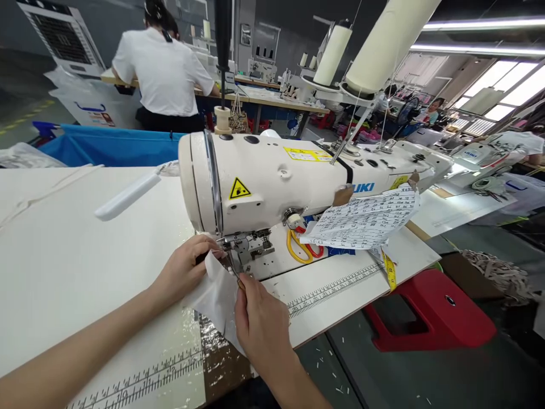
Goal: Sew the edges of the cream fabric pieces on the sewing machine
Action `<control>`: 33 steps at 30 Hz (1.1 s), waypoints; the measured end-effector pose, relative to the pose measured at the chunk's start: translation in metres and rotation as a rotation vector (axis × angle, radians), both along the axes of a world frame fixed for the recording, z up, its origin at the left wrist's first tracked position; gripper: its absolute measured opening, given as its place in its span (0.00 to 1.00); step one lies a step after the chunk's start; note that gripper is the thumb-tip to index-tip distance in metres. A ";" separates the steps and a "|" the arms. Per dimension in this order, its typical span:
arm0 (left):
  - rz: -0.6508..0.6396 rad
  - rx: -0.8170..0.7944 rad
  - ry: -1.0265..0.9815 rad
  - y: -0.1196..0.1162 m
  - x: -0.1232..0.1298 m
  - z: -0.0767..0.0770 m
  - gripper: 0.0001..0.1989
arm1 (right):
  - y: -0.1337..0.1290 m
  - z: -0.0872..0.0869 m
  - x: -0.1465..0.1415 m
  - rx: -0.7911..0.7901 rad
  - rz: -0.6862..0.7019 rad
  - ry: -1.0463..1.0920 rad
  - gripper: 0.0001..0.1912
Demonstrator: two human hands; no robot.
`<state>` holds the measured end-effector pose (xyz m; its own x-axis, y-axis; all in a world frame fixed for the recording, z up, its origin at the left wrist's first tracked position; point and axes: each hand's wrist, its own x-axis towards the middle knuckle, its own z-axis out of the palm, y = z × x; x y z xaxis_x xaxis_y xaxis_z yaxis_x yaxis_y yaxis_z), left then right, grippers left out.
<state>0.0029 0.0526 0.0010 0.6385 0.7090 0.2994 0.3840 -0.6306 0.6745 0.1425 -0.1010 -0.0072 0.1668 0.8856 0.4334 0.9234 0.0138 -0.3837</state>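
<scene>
A white sewing machine point(264, 176) stands in front of me with its needle area low at the left end. My left hand point(189, 264) is closed beside the presser foot point(238, 253), its fingers pinching the edge of a white piece of fabric point(215, 298). The cloth hangs between my hands, over the table's front gap. My right hand point(264, 318) is closed around a thin metal tool point(233, 267), probably tweezers, whose tip points up to the needle area. The exact tip contact is hidden.
Yellow- and red-handled scissors point(300, 247) lie behind the needle area. A written paper sheet point(366, 218) and a tape measure point(389, 271) hang on the right. A red stool point(438, 309) stands below right. Thread cones point(334, 54) rise behind. Another person point(164, 71) sits ahead.
</scene>
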 end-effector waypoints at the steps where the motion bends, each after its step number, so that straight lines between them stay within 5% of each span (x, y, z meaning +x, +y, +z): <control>1: 0.000 -0.002 0.003 0.000 0.000 0.000 0.16 | 0.000 0.000 0.000 -0.004 -0.004 0.001 0.16; 33: 0.005 0.054 0.047 0.004 0.004 0.000 0.17 | 0.001 0.000 -0.003 -0.028 -0.016 0.035 0.17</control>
